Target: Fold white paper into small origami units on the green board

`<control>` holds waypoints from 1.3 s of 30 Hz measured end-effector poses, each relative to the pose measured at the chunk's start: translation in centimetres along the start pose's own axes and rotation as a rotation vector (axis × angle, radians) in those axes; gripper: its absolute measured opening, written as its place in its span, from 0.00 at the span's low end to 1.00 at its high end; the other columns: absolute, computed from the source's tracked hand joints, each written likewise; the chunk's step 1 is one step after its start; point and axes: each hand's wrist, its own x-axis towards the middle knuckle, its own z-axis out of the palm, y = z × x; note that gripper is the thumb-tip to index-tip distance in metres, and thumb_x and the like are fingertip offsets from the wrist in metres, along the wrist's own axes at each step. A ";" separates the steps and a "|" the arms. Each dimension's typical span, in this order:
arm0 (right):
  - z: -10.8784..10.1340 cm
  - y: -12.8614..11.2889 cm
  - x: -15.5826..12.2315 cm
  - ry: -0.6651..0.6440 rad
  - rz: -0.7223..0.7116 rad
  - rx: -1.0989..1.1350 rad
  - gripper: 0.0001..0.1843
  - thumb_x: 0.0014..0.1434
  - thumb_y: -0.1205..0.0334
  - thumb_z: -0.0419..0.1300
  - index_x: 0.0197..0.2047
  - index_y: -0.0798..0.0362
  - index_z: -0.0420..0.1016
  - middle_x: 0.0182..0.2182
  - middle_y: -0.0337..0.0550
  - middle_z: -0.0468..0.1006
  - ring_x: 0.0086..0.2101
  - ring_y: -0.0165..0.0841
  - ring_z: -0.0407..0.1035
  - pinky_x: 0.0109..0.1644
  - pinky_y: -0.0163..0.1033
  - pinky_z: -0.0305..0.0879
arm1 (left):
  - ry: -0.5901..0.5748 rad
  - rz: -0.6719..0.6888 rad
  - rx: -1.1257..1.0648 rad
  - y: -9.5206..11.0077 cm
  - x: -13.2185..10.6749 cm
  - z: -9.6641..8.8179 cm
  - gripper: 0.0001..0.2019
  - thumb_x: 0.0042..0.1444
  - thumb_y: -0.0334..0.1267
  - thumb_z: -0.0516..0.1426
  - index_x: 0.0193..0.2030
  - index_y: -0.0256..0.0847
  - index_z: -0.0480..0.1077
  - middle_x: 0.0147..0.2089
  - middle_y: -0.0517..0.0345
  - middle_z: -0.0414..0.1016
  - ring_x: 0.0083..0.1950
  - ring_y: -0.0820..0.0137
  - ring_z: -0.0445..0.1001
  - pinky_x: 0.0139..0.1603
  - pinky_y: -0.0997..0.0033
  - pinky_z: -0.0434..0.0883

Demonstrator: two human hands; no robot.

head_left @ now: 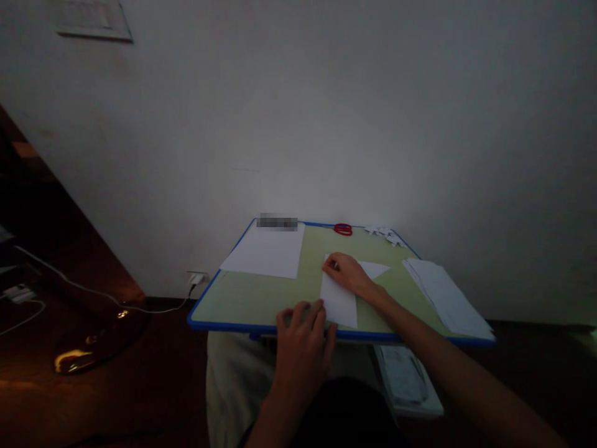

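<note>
Head view: our folded white paper sheet [339, 302] runs near-to-far at frame centre, right hand [349, 274] pressing its far corner, left hand [303, 333] flat at its near edge, neither gripping.

Paper sheet [340, 303]: white, single, lying flat on the green surface [261, 298] near its 6 o'clock edge. Long axis runs 12 to 6 o'clock. The upper part is folded, with a triangular flap pointing toward 3 o'clock.

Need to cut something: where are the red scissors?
Head view: the red scissors lie at the far table edge, right of centre, between the white sheet and paper scraps.
</note>
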 end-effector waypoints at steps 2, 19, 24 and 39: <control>0.0 0.2 0.4 -0.003 0.034 -0.007 0.06 0.64 0.62 0.59 0.39 0.54 0.77 0.37 0.44 0.80 0.38 0.33 0.72 0.43 0.36 0.62 | -0.004 0.000 -0.008 0.0 0.0 0.0 0.10 0.67 0.38 0.56 0.52 0.41 0.74 0.59 0.53 0.79 0.57 0.53 0.74 0.55 0.42 0.63; -0.7 0.8 2.9 -0.006 0.320 -0.166 0.12 0.66 0.53 0.57 0.44 0.48 0.78 0.44 0.42 0.84 0.44 0.39 0.76 0.40 0.38 0.62 | 0.018 0.000 0.011 -0.1 -0.3 0.3 0.10 0.67 0.40 0.56 0.52 0.43 0.74 0.59 0.55 0.80 0.57 0.54 0.74 0.55 0.44 0.63; -0.3 1.3 3.4 0.016 0.367 -0.185 0.13 0.66 0.52 0.57 0.45 0.48 0.78 0.45 0.43 0.83 0.45 0.40 0.76 0.41 0.39 0.62 | 0.000 -0.001 0.028 0.0 -0.2 0.1 0.10 0.66 0.40 0.57 0.52 0.44 0.74 0.59 0.54 0.79 0.57 0.54 0.75 0.55 0.45 0.64; -1.3 -1.8 -2.4 -0.041 -0.156 0.027 0.06 0.65 0.65 0.59 0.37 0.54 0.75 0.33 0.42 0.77 0.33 0.32 0.69 0.39 0.36 0.61 | -0.014 -0.015 0.011 -0.1 -0.2 0.1 0.13 0.67 0.40 0.56 0.55 0.43 0.74 0.59 0.53 0.79 0.57 0.54 0.74 0.55 0.44 0.63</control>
